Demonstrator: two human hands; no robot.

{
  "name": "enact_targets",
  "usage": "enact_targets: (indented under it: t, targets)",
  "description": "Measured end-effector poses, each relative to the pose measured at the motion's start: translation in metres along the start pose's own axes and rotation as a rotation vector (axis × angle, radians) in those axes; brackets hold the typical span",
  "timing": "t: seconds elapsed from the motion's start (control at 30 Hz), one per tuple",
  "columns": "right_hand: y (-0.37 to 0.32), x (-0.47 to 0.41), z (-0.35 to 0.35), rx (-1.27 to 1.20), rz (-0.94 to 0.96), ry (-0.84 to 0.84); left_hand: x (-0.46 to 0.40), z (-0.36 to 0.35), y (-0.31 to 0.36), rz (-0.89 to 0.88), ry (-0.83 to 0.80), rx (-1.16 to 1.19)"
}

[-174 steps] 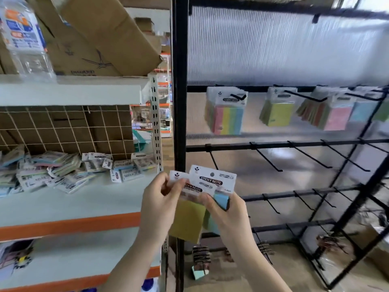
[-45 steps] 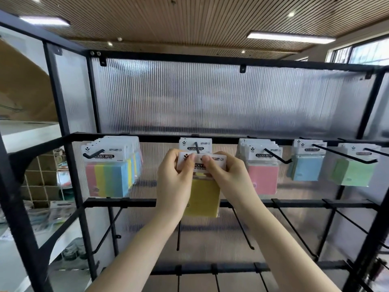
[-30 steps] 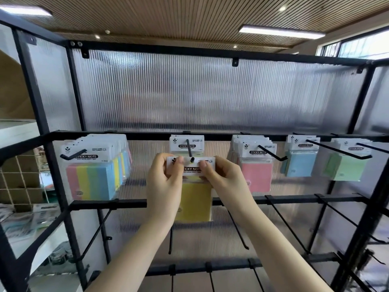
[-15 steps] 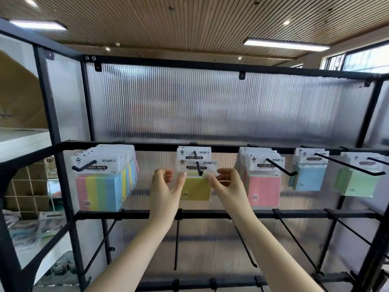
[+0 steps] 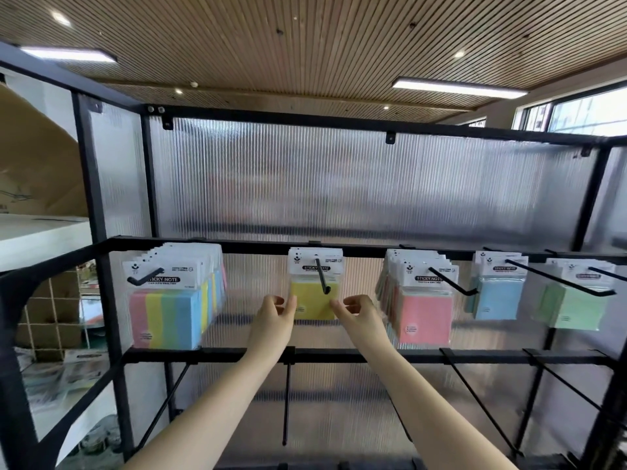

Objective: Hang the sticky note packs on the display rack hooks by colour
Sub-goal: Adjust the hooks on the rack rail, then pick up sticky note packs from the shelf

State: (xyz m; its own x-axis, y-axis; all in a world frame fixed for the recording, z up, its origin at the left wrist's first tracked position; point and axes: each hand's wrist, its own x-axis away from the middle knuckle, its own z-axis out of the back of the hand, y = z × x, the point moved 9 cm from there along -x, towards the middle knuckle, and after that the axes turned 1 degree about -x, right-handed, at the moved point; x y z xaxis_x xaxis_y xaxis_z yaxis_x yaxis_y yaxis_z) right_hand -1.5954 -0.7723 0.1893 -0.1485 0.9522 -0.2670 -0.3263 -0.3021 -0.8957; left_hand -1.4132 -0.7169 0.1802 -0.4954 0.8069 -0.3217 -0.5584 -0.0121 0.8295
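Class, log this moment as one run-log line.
step: hanging yellow pack | hook: through pack | left hand: touching pack edge | right hand: beside pack | neighbours: multicolour, pink

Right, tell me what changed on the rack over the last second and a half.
The yellow pack, held in front of the hook before, has slid back along it and now hangs with the other yellow packs. The left hand and right hand have dropped from its header card to its lower corners, fingers barely touching. The multicolour packs, pink packs, blue packs and green packs hang as before.
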Motion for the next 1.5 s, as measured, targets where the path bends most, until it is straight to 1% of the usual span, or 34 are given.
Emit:
enact_targets:
  t: [0.1,0.23,0.3,0.43,0.6,0.97,1.23,1.5]
  targets:
    - [0.019,0.007,-0.010,0.046,-0.059,-0.064,0.011,-0.005,-0.015,0.003,-0.061,-0.064]
    - [0.046,0.024,-0.038,0.081,-0.224,-0.253,0.028,-0.003,-0.037,0.031,-0.153,-0.161]
    - [0.046,0.032,-0.049,0.129,-0.229,-0.293,0.036,0.003,-0.044,0.025,-0.167,-0.213]
    - [0.022,0.044,-0.071,0.247,-0.086,-0.307,0.052,0.023,-0.047,-0.006,-0.168,-0.286]
    - [-0.012,0.069,-0.101,0.212,0.051,-0.357,0.081,0.064,-0.049,-0.034,-0.149,-0.352]
    - [-0.067,0.129,-0.190,0.168,0.162,-0.466,0.126,0.181,-0.078,-0.064,-0.009,-0.324]
    - [-0.116,0.194,-0.258,0.110,0.256,-0.478,0.154,0.277,-0.130,-0.028,0.048,-0.308]
    - [-0.168,0.267,-0.340,-0.026,0.310,-0.586,0.181,0.367,-0.205,0.072,0.097,-0.300]
